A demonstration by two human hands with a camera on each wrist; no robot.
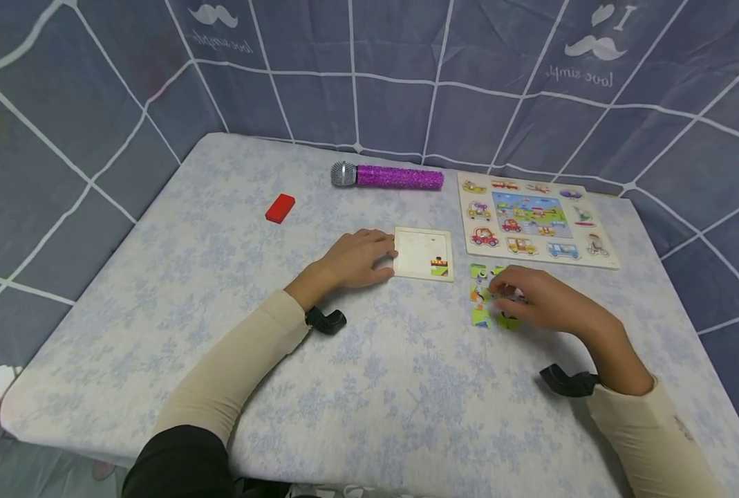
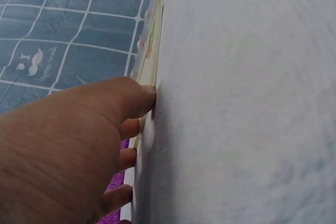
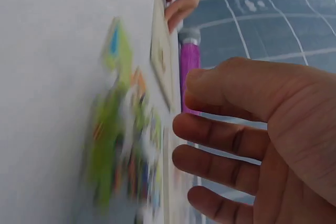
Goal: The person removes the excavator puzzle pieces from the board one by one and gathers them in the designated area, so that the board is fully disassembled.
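A small square wooden puzzle tray (image 1: 414, 254) lies mid-table with one colourful puzzle piece (image 1: 440, 266) in its near right corner. At the tray's left edge, the fingertips and thumb of my left hand (image 1: 359, 261) touch the rim; the left wrist view shows this hand (image 2: 68, 140) with its fingers spread along that edge. Green patterned puzzle pieces (image 1: 479, 317) lie right of the tray. Over them is my right hand (image 1: 546, 301), partly hiding them. In the right wrist view its fingers are loosely bent, with nothing visible in them, and the pieces (image 3: 113, 140) look blurred.
A larger wooden vehicle puzzle board (image 1: 577, 257) lies at the back right. Behind the tray is a purple glittery microphone (image 1: 400, 178). A red block (image 1: 280, 208) lies at the back left. Grey-blue checked cloth (image 1: 394, 41) hangs along the table's back.
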